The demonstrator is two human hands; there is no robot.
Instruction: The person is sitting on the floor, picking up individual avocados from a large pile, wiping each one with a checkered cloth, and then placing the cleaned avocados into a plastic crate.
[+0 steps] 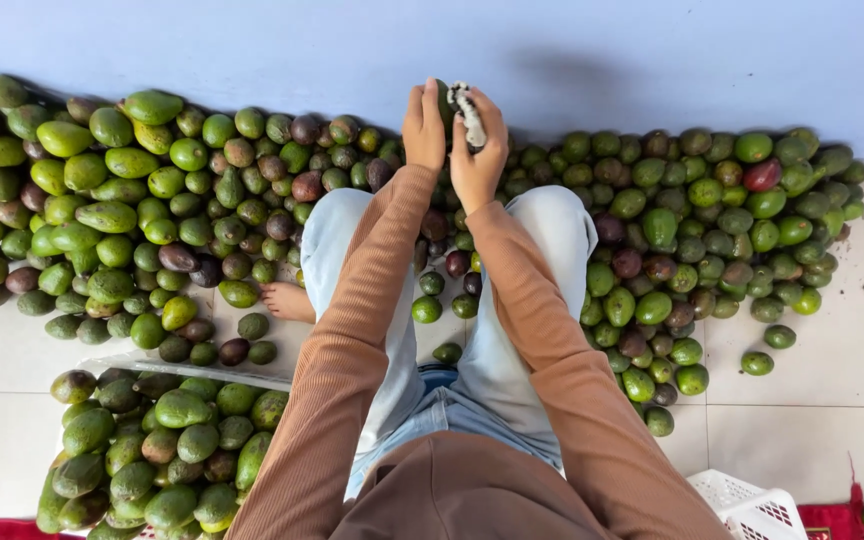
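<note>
Broadly, the scene is a tiled floor against a pale blue wall, with a wide heap of avocados banked along the wall on both sides of a seated person, green ones mixed with dark purplish ones. Nearer the camera on the left, a container stands packed with mostly green avocados, and the corner of a white plastic basket shows at the lower right. The person's knees in pale jeans are drawn up, a bare foot rests on the floor, and both brown-sleeved arms reach forward. Between the two raised hands sits a single dark avocado, largely hidden by them. The left hand has its fingers wrapped round that fruit, holding it up over the heap. The right hand presses against the fruit's other side with its fingers closed on a small whitish object, too small to identify. By my judgement, the step in hand is working over this one fruit's surface or stem end; any further move would need a steady hold from the left hand.
</note>
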